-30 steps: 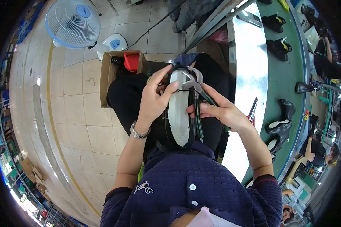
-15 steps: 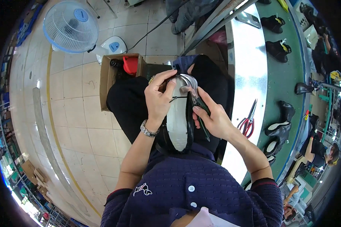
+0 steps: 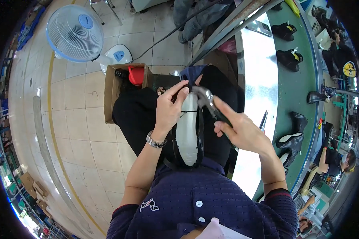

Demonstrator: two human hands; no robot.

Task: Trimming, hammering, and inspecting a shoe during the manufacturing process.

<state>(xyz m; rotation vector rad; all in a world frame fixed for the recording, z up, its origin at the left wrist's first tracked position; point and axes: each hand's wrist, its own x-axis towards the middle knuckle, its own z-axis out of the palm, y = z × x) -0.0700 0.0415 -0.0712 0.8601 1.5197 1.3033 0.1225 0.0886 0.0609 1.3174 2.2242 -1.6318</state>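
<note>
Sole up in my lap lies a black shoe [image 3: 200, 135] with a pale insole bottom [image 3: 186, 139] and a thin dark cord tied across it. My left hand [image 3: 170, 106] is closed on the shoe's far end, thumb on the pale bottom and fingers at the outer edge. My right hand [image 3: 237, 126] grips lasting pliers [image 3: 204, 95] by their dark green handles. Their curved metal head is slightly blurred and sits beside the shoe's far end, close to my left fingertips; whether it touches the shoe I cannot tell.
To my right runs a shiny metal ledge [image 3: 259, 71] holding a phone [image 3: 259, 27] and scissors [image 3: 264, 119] partly behind my hand. Beyond it, a green conveyor [image 3: 283, 85] carries several black shoes. A cardboard box [image 3: 109, 95] and a fan [image 3: 75, 34] stand left. Another person's legs [image 3: 191, 20] are ahead.
My right hand has shifted right and turned, bringing the pliers' head off the shoe's pale bottom toward its right edge. My left hand keeps its hold. The view has tilted slightly.
</note>
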